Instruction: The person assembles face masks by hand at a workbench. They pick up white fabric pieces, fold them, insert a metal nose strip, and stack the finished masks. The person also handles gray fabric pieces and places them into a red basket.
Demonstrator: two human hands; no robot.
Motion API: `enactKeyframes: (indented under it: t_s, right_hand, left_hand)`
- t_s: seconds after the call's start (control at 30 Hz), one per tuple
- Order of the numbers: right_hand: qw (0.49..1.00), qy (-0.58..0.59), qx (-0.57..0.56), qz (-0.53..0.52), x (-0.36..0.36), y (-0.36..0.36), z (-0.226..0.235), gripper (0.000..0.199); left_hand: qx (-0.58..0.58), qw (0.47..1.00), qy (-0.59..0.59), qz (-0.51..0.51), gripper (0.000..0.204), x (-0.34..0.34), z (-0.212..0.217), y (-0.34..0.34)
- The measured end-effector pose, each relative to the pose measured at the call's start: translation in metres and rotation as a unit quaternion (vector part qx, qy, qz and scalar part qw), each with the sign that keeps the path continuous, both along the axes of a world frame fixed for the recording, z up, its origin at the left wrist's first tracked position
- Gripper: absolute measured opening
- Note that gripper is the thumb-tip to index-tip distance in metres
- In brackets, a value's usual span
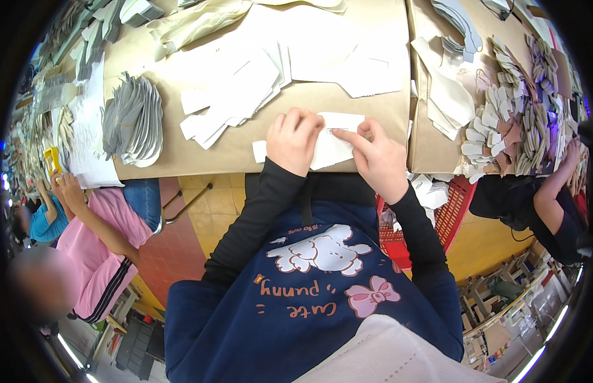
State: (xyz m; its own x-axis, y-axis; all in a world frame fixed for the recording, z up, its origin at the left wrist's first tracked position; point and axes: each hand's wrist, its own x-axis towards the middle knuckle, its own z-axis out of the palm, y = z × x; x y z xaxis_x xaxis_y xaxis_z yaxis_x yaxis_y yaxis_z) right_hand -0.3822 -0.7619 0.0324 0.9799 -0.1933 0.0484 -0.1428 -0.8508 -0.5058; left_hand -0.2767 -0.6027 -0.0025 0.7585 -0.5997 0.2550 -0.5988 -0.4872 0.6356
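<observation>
Navy apron [309, 300] nearest, 2 hands, left hand [293, 140] and right hand [376, 159], pinning white paper piece [338, 137] flat.

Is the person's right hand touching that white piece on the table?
Touching: the head view shows the right hand pressing its forefinger onto the white piece.

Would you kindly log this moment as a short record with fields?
Left hand: curled, pressing on a white cut piece
Right hand: forefinger pressing the same piece
Surface: brown paper-covered table
Nearby: loose white pieces; grey stack, further left
Below the table edge: red basket
Others: person in pink, left; person in black, right
</observation>
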Motion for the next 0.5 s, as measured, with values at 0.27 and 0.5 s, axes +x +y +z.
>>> enactKeyframes:
  t_s: [0.27, 0.5]
  right_hand:
    - [0.991, -0.009, 0.1, -0.086, 0.001, 0.003, -0.003, 0.025]
    - [0.989, 0.02, 0.098, -0.107, 0.006, 0.003, -0.001, 0.024]
  left_hand:
    - [0.013, 0.997, 0.067, 0.026, 0.02, -0.015, 0.006, 0.002]
    - [0.019, 0.991, 0.118, 0.054, 0.022, -0.012, 0.008, -0.003]
